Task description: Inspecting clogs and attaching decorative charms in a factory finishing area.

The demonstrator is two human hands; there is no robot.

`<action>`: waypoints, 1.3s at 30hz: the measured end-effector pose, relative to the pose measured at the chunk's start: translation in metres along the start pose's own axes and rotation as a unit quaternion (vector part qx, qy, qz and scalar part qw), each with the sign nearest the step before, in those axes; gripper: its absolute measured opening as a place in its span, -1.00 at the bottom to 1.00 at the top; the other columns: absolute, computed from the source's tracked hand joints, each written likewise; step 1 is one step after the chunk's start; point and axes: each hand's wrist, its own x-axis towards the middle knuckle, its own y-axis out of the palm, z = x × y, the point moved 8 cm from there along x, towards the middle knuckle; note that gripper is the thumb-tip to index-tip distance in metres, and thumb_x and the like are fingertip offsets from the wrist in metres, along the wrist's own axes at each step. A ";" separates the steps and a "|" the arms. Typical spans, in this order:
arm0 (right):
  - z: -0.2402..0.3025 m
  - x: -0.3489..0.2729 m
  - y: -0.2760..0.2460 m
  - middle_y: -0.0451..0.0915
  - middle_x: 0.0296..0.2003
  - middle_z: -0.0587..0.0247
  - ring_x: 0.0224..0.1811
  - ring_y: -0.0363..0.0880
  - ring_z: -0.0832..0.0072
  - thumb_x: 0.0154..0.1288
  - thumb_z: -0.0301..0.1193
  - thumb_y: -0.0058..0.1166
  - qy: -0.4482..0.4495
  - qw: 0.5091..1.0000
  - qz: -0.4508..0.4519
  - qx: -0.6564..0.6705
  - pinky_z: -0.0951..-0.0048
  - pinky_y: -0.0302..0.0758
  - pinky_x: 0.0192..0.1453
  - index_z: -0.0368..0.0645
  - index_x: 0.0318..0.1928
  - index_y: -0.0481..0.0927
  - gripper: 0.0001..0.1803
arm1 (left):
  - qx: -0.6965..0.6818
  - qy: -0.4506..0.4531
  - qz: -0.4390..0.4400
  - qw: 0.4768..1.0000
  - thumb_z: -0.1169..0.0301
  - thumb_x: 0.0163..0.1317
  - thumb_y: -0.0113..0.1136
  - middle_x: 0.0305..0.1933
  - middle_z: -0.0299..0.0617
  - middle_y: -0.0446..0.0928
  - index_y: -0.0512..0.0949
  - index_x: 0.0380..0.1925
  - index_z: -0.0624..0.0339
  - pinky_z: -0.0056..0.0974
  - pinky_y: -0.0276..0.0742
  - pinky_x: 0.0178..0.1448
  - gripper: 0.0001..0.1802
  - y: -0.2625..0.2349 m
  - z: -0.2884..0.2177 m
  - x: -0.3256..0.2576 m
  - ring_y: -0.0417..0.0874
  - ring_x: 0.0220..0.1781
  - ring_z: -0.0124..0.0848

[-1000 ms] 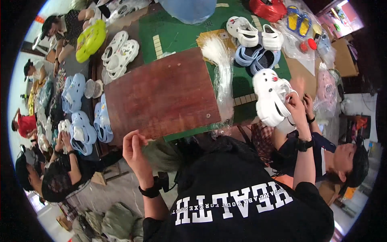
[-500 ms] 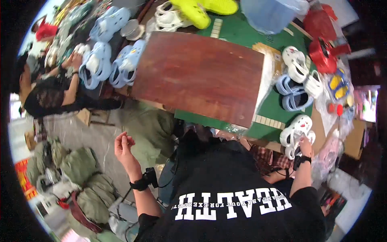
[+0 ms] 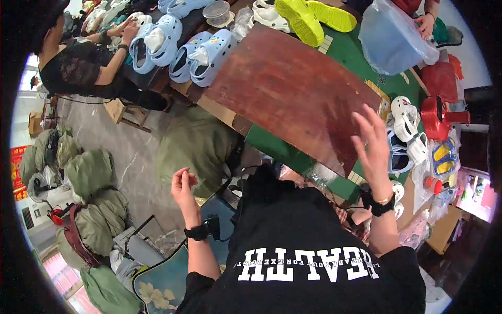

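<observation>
We see the board (image 3: 287, 91), long axis ten-to-four o'clock; right hand (image 3: 375, 157) spread, empty; left hand (image 3: 184, 189) curled, grip unclear; white clog (image 3: 399, 191) part-hidden.

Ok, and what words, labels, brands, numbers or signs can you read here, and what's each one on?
Black short-sleeved T-shirt: large white block lettering with a smaller line across it; I don't copy printed wording.
Red-and-gold paper signs, far left: too small to read.
Green tabletop: small dark mark, too small to read.
Flat, reddish-brown wooden board: no text I can make out.
</observation>
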 end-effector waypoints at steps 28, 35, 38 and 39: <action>0.001 -0.007 0.065 0.10 0.47 0.09 0.53 -0.01 0.10 0.36 -0.16 0.04 -0.017 0.995 0.084 -0.057 -0.05 -0.03 0.53 0.11 0.40 0.30 -0.39 | 0.130 0.031 0.109 0.985 0.42 0.41 0.06 -0.36 -0.25 0.58 0.58 -0.16 0.28 -0.38 0.50 -0.17 -0.82 0.062 -0.036 0.009 0.56 -0.32 -0.52; 0.001 -0.004 0.060 0.13 0.46 0.11 0.53 -0.02 0.08 0.32 -0.16 0.09 0.022 0.998 0.059 -0.018 -0.12 -0.05 0.53 0.06 0.33 0.38 -0.42 | 0.132 0.198 0.286 0.928 0.49 0.39 0.07 -0.39 -0.33 0.50 0.57 -0.22 0.29 -0.46 0.38 -0.20 -0.88 0.203 -0.138 0.017 0.46 -0.33 -0.59; 0.004 -0.003 0.067 0.14 0.45 0.12 0.53 -0.02 0.07 0.30 -0.15 0.12 0.086 0.995 0.048 -0.003 -0.19 -0.08 0.51 0.04 0.29 0.41 -0.43 | 0.133 0.283 0.337 0.888 0.45 0.42 0.05 -0.38 -0.31 0.53 0.59 -0.21 0.28 -0.43 0.41 -0.23 -0.84 0.259 -0.181 0.075 0.49 -0.36 -0.56; 0.005 -0.002 0.068 0.15 0.44 0.13 0.53 -0.01 0.09 0.30 -0.15 0.12 0.094 0.994 0.056 -0.017 -0.17 -0.08 0.52 0.05 0.29 0.41 -0.43 | 0.140 0.282 0.351 0.882 0.46 0.40 0.06 -0.40 -0.32 0.53 0.59 -0.21 0.29 -0.43 0.41 -0.25 -0.85 0.278 -0.192 0.102 0.50 -0.36 -0.57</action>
